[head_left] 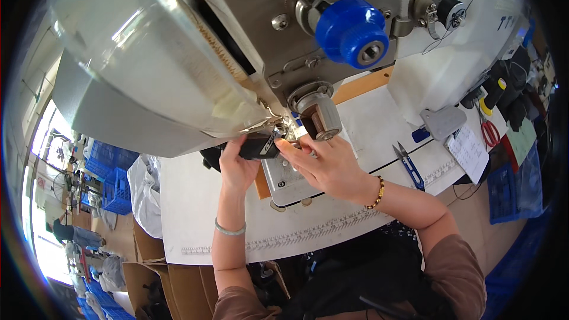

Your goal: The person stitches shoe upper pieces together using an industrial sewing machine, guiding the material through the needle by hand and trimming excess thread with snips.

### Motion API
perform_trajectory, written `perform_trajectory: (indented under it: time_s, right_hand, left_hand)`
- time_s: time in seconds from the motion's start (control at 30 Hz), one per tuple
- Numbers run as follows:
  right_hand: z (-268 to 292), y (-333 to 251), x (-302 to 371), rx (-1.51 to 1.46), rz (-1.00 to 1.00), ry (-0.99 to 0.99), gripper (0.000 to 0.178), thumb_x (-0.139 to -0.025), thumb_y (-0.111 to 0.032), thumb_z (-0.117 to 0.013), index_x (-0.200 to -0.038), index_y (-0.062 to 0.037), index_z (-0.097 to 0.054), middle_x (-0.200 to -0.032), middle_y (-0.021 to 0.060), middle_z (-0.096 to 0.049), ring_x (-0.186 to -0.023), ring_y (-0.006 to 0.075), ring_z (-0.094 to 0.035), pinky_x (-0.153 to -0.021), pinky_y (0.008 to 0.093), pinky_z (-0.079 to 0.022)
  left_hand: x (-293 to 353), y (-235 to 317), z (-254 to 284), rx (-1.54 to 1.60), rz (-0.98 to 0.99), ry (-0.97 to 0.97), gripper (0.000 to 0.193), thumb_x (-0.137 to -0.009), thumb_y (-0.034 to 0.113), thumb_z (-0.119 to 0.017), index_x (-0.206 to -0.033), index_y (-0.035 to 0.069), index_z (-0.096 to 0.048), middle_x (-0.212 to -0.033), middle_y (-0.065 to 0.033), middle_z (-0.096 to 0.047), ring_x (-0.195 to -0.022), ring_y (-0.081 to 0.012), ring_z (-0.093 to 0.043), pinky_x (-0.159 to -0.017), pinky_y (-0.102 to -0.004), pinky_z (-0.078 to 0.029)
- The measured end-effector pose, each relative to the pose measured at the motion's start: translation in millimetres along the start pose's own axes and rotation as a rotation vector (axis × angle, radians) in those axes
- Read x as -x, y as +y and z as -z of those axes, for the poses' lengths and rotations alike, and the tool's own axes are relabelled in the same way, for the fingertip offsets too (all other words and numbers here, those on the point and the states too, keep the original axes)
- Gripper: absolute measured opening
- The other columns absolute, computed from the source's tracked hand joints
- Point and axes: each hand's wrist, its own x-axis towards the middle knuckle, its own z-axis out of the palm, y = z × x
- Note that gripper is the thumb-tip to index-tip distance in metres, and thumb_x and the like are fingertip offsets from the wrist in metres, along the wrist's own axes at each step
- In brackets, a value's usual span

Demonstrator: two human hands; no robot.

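At the needle area of a sewing machine (pixel 349 35), my left hand (pixel 238 169) is closed on a black fabric piece (pixel 256 147) with a pale marking, thumb on top. More dark material hangs to the left of that hand. My right hand (pixel 332 169) is bent in from the other side, its fingertips pressed at the piece's right end beside the needle; what lies under them is partly hidden. Just above the right fingers sits a metal bobbin-like cylinder (pixel 320 115). A clear curved shield (pixel 160 59) covers the machine's left part.
Blue-handled thread snips (pixel 410 166) lie on the white table (pixel 195 219), right of my right forearm. A ruler strip (pixel 284 240) runs along the front edge. Red-handled scissors (pixel 489 132), a handwritten paper (pixel 468 151) and a grey device (pixel 444 121) are at right. Cardboard boxes (pixel 178 284) stand below left.
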Motion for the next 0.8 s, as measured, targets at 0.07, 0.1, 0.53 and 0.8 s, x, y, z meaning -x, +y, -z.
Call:
perform_trajectory:
  time_s: [0.07, 0.1, 0.53, 0.8]
  right_hand:
    - [0, 0, -1, 0.005, -0.001, -0.008, 0.044, -0.069, -0.008, -0.065, -0.112, -0.0106, -0.057, -0.083, 0.0013, -0.045, -0.070, 0.0156, -0.045, -0.059, 0.0256, -0.042]
    - [0, 0, -1, 0.014, -0.005, -0.012, 0.044, -0.069, -0.008, -0.065, -0.112, -0.0108, -0.057, -0.083, 0.0008, -0.045, -0.069, 0.0155, -0.045, -0.058, 0.0256, -0.042]
    - [3, 7, -3, -0.029, 0.136, 0.057, 0.031, -0.068, -0.008, -0.065, -0.099, -0.0108, -0.061, -0.084, -0.0023, -0.052, -0.072, 0.0111, -0.054, -0.060, 0.0245, -0.046]
    - [-2, 13, -4, 0.009, 0.172, 0.103, 0.028, -0.069, -0.007, -0.065, -0.096, -0.0107, -0.061, -0.084, -0.0016, -0.053, -0.069, 0.0116, -0.055, -0.055, 0.0235, -0.046]
  left_hand:
    - [1, -2, -1, 0.023, -0.009, 0.024, 0.025, -0.087, 0.011, -0.041, -0.103, -0.003, -0.054, -0.100, -0.0127, -0.061, -0.094, -0.0213, -0.059, -0.083, -0.0354, -0.048]
    - [2, -3, -2, 0.045, -0.015, 0.045, 0.025, -0.088, 0.013, -0.041, -0.103, -0.002, -0.055, -0.100, -0.0122, -0.061, -0.094, -0.0205, -0.059, -0.083, -0.0350, -0.047]
    - [29, -14, -12, -0.130, -0.156, 0.123, 0.022, -0.088, 0.007, -0.049, -0.108, 0.000, -0.055, -0.105, -0.0090, -0.061, -0.099, -0.0189, -0.059, -0.088, -0.0336, -0.047]
    - [31, -15, -19, -0.097, -0.191, 0.094, 0.019, -0.087, 0.005, -0.052, -0.106, 0.001, -0.055, -0.104, -0.0085, -0.060, -0.097, -0.0176, -0.059, -0.086, -0.0320, -0.047]
